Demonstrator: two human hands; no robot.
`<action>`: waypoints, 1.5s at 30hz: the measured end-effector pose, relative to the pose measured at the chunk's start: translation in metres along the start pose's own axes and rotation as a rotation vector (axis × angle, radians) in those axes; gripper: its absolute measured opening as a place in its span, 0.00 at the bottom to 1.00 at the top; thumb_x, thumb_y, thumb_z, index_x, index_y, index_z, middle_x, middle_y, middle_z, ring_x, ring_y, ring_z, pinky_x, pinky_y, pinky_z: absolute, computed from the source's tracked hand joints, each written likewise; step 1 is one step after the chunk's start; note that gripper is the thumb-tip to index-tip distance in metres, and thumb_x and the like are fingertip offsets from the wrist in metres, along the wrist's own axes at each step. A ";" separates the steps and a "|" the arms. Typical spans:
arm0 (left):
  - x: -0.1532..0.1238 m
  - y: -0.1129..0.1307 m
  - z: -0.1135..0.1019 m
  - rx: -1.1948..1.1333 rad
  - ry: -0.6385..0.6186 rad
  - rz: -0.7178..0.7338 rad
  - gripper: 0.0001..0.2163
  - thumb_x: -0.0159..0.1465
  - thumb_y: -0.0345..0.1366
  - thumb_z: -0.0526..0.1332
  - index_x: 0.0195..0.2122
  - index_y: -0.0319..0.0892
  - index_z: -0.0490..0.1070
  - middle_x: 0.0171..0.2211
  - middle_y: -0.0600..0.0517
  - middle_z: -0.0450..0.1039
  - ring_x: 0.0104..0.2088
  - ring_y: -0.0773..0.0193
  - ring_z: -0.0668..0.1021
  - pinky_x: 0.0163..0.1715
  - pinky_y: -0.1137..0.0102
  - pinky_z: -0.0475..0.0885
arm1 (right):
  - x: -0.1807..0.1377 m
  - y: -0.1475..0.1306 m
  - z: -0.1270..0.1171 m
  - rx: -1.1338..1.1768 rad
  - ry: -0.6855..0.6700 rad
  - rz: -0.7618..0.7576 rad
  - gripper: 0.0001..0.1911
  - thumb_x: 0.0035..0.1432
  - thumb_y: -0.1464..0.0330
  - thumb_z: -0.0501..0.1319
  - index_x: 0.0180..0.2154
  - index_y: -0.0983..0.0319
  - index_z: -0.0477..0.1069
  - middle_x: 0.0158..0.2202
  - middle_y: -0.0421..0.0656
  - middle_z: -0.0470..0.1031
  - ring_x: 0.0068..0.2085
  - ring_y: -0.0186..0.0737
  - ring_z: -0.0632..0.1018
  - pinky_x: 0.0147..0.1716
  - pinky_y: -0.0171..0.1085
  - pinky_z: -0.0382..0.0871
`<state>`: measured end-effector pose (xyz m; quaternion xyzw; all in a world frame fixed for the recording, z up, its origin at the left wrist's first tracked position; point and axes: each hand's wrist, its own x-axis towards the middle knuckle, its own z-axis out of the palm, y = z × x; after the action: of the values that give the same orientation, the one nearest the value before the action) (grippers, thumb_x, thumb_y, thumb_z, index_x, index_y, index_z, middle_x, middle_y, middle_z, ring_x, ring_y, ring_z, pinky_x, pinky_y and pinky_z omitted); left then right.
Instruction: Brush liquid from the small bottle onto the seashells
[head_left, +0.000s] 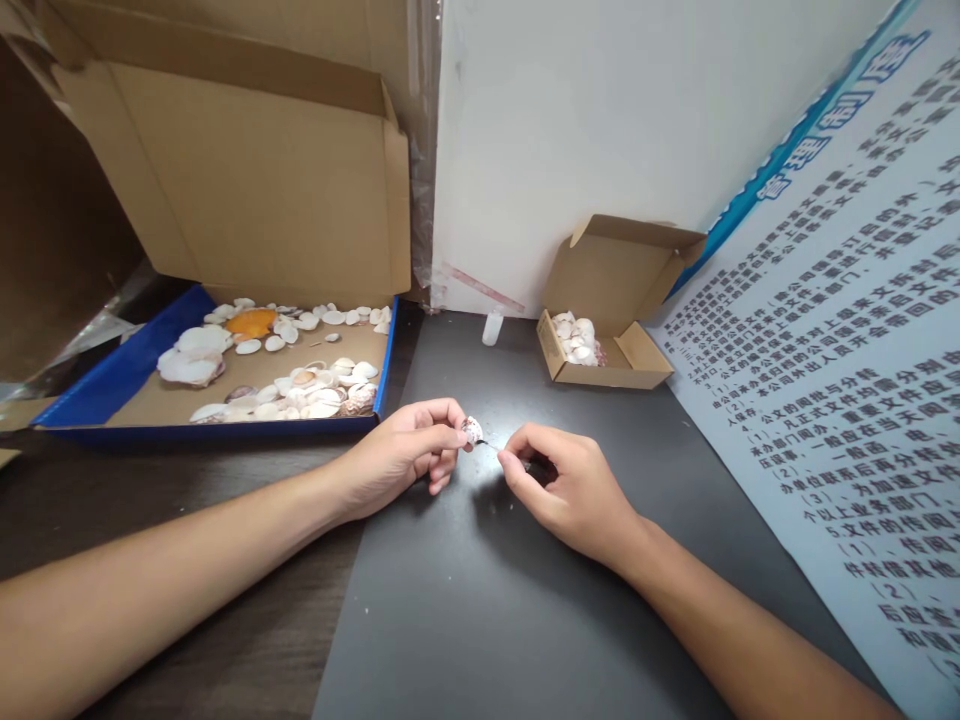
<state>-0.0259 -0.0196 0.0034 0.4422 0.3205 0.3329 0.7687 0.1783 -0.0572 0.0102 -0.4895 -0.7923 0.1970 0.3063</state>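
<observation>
Between the thumb and fingers of my left hand point(416, 440) is a small white seashell point(472, 430) with reddish-brown speckles. My right hand point(566, 485) pinches a thin slender piece point(484, 444), dark at the end by the shell and pale near my fingertips; its exact kind is too small to tell. That dark end reaches the shell's lower right edge, though whether it touches cannot be made out. Both hands are held over the dark grey mat point(450, 620), the left one close to the right front corner of the blue-sided box point(225, 432).
Several white shells, an orange shell point(252, 323) and a large pale shell point(193, 357) lie inside the open blue-sided box. Behind my hands stand a small translucent bottle point(492, 328) and an open small cardboard box point(615, 376) with shells. A printed board point(840, 300) leans at the right.
</observation>
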 end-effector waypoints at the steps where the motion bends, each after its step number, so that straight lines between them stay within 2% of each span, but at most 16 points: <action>1: 0.000 0.000 0.000 0.003 0.004 -0.003 0.09 0.56 0.34 0.66 0.29 0.41 0.64 0.17 0.60 0.61 0.18 0.74 0.63 0.17 0.78 0.65 | 0.000 0.001 0.000 -0.008 0.004 0.008 0.09 0.62 0.68 0.58 0.28 0.60 0.68 0.23 0.37 0.71 0.24 0.31 0.67 0.26 0.32 0.59; 8: 0.001 0.000 0.001 -0.003 0.028 0.007 0.09 0.56 0.33 0.65 0.29 0.41 0.64 0.20 0.59 0.62 0.18 0.75 0.62 0.17 0.78 0.62 | 0.000 0.001 -0.002 -0.008 0.076 -0.016 0.09 0.61 0.68 0.58 0.27 0.61 0.67 0.23 0.37 0.70 0.24 0.31 0.67 0.25 0.32 0.58; 14: 0.000 0.000 0.000 -0.011 0.013 -0.002 0.08 0.57 0.32 0.65 0.29 0.41 0.64 0.18 0.60 0.60 0.18 0.74 0.62 0.17 0.78 0.62 | 0.000 0.000 0.000 0.008 0.001 -0.042 0.08 0.61 0.69 0.58 0.28 0.61 0.68 0.24 0.36 0.70 0.24 0.30 0.66 0.26 0.32 0.59; 18: 0.001 -0.001 0.000 -0.021 0.017 0.004 0.08 0.56 0.32 0.66 0.29 0.41 0.65 0.20 0.59 0.62 0.18 0.75 0.62 0.17 0.78 0.63 | 0.000 0.001 0.000 -0.036 0.038 -0.010 0.08 0.59 0.69 0.58 0.27 0.60 0.66 0.22 0.36 0.68 0.24 0.31 0.66 0.25 0.32 0.58; 22: 0.001 -0.001 -0.001 -0.036 0.024 0.006 0.08 0.56 0.31 0.65 0.28 0.40 0.65 0.21 0.58 0.64 0.18 0.75 0.63 0.17 0.78 0.62 | -0.001 0.000 -0.001 0.024 0.092 -0.059 0.09 0.60 0.70 0.58 0.27 0.60 0.66 0.23 0.37 0.68 0.24 0.31 0.66 0.25 0.32 0.59; 25: 0.001 -0.001 -0.001 -0.044 0.014 0.002 0.08 0.56 0.31 0.65 0.28 0.40 0.65 0.20 0.59 0.62 0.18 0.75 0.63 0.17 0.78 0.62 | -0.001 -0.002 0.000 0.046 0.083 -0.095 0.08 0.61 0.69 0.58 0.28 0.60 0.67 0.24 0.37 0.70 0.24 0.31 0.67 0.26 0.31 0.60; 31: 0.001 -0.002 -0.003 -0.041 -0.002 0.007 0.07 0.58 0.31 0.65 0.28 0.40 0.65 0.20 0.58 0.63 0.19 0.75 0.62 0.18 0.78 0.62 | 0.000 -0.001 0.000 -0.043 0.046 -0.019 0.08 0.59 0.70 0.58 0.27 0.61 0.66 0.24 0.37 0.69 0.25 0.31 0.67 0.26 0.32 0.58; 38: 0.001 0.000 -0.002 -0.046 -0.002 -0.002 0.07 0.57 0.31 0.65 0.27 0.40 0.65 0.19 0.59 0.62 0.18 0.75 0.62 0.18 0.78 0.62 | -0.001 -0.002 -0.001 0.053 0.051 -0.099 0.08 0.61 0.69 0.57 0.28 0.60 0.66 0.24 0.37 0.70 0.25 0.31 0.67 0.26 0.32 0.60; 45: 0.001 0.000 -0.001 -0.029 0.010 -0.005 0.07 0.57 0.32 0.65 0.28 0.40 0.65 0.19 0.59 0.61 0.18 0.75 0.61 0.18 0.78 0.62 | -0.001 0.000 0.000 -0.031 0.091 -0.027 0.09 0.58 0.71 0.58 0.26 0.60 0.64 0.23 0.37 0.68 0.25 0.31 0.66 0.26 0.32 0.58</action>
<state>-0.0261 -0.0184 0.0024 0.4283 0.3207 0.3379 0.7743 0.1787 -0.0580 0.0104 -0.4920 -0.7871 0.1578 0.3371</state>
